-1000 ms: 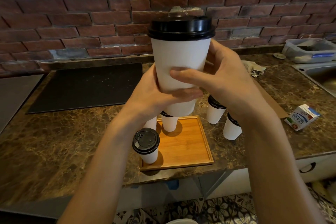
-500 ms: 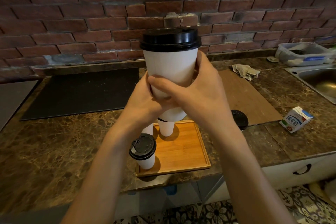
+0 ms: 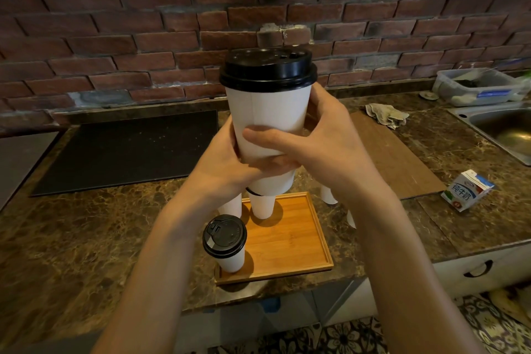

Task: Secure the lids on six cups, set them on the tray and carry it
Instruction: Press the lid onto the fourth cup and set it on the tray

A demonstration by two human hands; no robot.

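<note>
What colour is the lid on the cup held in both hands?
Black, on a white cup; the lid shows clearly in the head view.

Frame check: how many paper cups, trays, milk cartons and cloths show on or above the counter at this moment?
paper cups: 6, several partly hidden behind the arms
wooden tray: 1
milk carton: 1
cloth: 1
Total: 9

Two bare forearms, no sleeves in view.
Left hand (image 3: 227, 164) & right hand (image 3: 324, 146): no gloves, rings, watch or bands visible; nails short, unpainted as far as seen. Arms uncovered to frame edge, nothing worn.
</note>
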